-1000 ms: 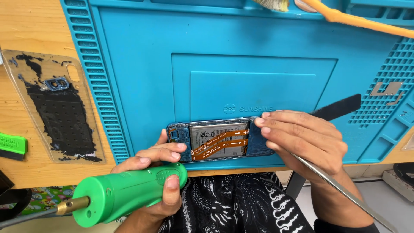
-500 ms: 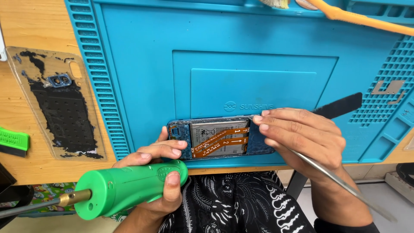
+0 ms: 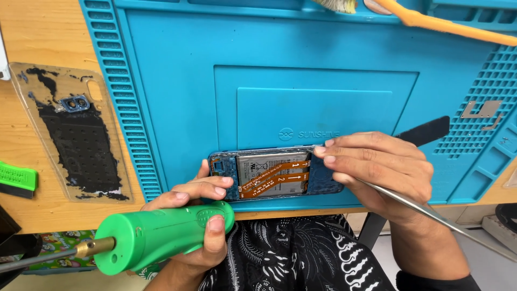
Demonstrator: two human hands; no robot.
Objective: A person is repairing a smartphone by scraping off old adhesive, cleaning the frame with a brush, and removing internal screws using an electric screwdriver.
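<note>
Landmark: the opened smartphone with back cover off, grey battery and orange flex cables showing [image 3: 276, 175], lying lengthwise at the near edge of the blue silicone repair mat [image 3: 177, 64].

Nearest to camera, below-left of the phone: left hand [image 3: 202, 226] closed around a fat green plastic electric screwdriver [image 3: 156, 234], thumb on top of the body, brass collar and thin metal shaft pointing left, away from the phone. Index and middle fingertips of that hand reach up and touch the phone's left end.

Right of the phone: right hand [image 3: 377, 167], fingers pinched on slim steel tweezers [image 3: 420, 207]. The long shank runs back under the palm toward lower right; the fine tip sits at the phone's upper right edge. The fingertips rest on the phone's right end.

Below the phone: black-and-white patterned cloth [image 3: 291, 258] on the person's lap.

Right of the phone, behind the right hand: flat black plastic pry tool [image 3: 428, 130] on the mat.

Far left of the phone, on the wooden surface [image 3: 37, 37]: clear removed back cover with black adhesive and camera ring [image 3: 72, 132]; further left a small green brush-like tool [image 3: 16, 180].

Beyond the phone, at the mat's far edge: orange-handled brush [image 3: 431, 21].
</note>
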